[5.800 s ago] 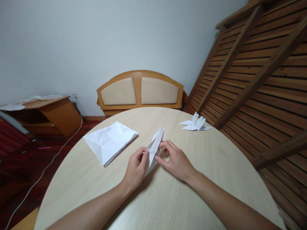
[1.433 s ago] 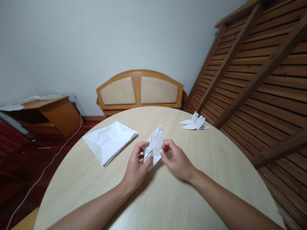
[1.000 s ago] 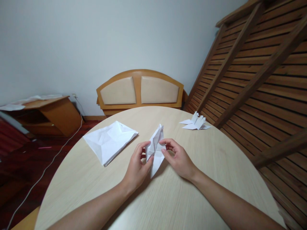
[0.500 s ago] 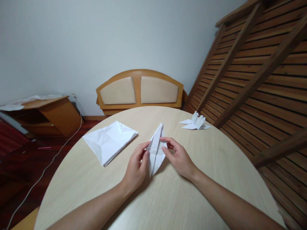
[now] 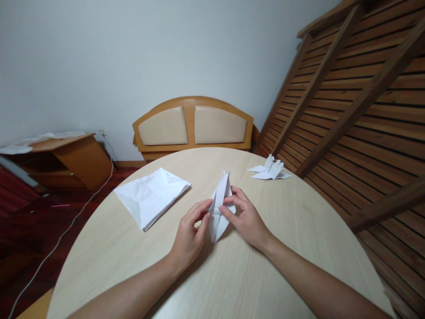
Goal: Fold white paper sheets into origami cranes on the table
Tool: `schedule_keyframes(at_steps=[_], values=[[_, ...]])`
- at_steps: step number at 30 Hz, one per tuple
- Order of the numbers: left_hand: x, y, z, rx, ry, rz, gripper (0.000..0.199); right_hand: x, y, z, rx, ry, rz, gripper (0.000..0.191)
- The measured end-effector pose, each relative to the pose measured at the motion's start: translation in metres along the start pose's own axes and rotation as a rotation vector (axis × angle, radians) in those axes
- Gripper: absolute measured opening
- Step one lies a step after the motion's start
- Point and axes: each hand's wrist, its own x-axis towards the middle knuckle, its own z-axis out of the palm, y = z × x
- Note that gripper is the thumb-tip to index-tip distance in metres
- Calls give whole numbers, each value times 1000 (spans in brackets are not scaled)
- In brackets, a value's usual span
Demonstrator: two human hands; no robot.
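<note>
Between my hands, over the middle of the round table (image 5: 252, 274), is a folded white sheet of paper (image 5: 217, 226), long and pointed, with creased flaps at its far end. My left hand (image 5: 191, 230) pinches its left edge between thumb and fingertips. My right hand (image 5: 247, 217) grips the right side, its thumb on the near face and some fingers hidden behind a flap. Left of them lies a stack of creased white paper (image 5: 156, 195). Folded white paper cranes (image 5: 274, 170) stand close together near the table's far right edge.
A headboard (image 5: 195, 122) with two padded panels stands behind the table. Slatted wooden framework (image 5: 358, 106) leans along the right. At the left are a low wooden desk (image 5: 83, 159) with sheets on top and a white cable (image 5: 66, 239) across the dark red floor.
The folded paper has shifted slightly right and turned, and its upper flaps stand further apart. My right fingers have moved around the flap; my left hand has followed a little to the right.
</note>
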Motion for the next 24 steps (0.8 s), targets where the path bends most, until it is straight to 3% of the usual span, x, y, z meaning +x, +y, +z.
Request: schedule_keyframes(at_steps=[7, 13, 17, 20, 24], values=[[0, -1, 1, -43, 59, -121, 38, 2, -1, -2, -155, 202, -21, 13], [1, -9, 0, -148, 133, -197, 49, 1, 0, -2, 157, 100, 49, 21], [3, -9, 1, -206, 102, -245, 51, -3, 0, 0, 267, 27, 14, 26], [5, -8, 2, -223, 38, -263, 47, -6, -2, -1, 185, -24, -53, 27], [2, -8, 3, -99, -5, -219, 47, -9, -6, -2, -111, -72, -212, 24]])
